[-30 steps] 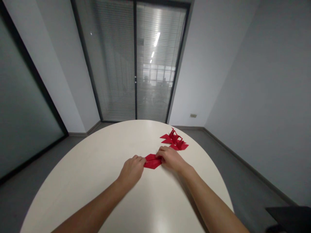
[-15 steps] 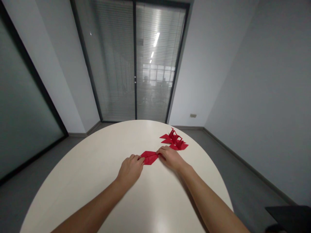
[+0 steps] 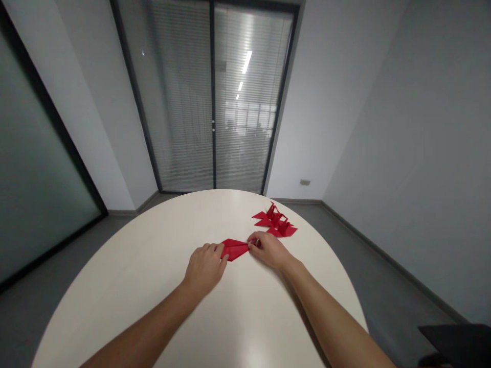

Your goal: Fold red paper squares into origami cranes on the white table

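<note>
Red paper (image 3: 235, 249) lies flat mid-table, now narrower than a second ago: the near flap has folded in, so this crease looks about set. Left hand (image 3: 205, 266), fingers together, presses its left end; right hand (image 3: 268, 249) pinches its right tip. Folded red pieces (image 3: 276, 222) far right on the white table (image 3: 153, 266).

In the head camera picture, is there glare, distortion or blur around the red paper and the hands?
Head view: wide-angle distortion bends the walls and the table rim; ceiling lights reflect in the glass door; the folded red paper, left hand and right hand are sharp and evenly lit, with only soft shadows.
</note>
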Action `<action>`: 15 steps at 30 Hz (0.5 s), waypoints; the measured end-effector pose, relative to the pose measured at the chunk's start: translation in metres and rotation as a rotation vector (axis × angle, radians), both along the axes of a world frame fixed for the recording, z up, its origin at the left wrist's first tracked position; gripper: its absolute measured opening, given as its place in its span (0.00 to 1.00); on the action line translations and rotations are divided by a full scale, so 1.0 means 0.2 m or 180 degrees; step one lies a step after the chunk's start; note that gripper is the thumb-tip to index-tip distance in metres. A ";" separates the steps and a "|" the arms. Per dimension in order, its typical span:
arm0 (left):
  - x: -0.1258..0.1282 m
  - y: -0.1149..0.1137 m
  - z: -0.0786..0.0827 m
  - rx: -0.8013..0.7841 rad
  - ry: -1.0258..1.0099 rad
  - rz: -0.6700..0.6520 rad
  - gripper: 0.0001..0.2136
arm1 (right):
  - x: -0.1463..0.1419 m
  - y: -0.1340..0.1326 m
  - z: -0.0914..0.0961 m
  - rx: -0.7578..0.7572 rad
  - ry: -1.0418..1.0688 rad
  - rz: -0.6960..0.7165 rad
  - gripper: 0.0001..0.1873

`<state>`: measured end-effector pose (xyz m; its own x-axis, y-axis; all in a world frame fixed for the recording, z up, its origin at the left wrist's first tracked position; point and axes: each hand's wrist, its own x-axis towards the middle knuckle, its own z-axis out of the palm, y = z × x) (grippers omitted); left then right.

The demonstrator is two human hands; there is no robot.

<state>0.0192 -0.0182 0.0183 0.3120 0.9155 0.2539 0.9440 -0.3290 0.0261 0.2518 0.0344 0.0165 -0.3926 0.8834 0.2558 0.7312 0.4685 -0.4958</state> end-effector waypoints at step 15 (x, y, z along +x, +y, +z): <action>-0.02 0.05 -0.10 -0.0118 -0.0228 -0.0448 0.22 | -0.06 -0.02 -0.01 -0.0127 -0.0091 -0.0185 0.08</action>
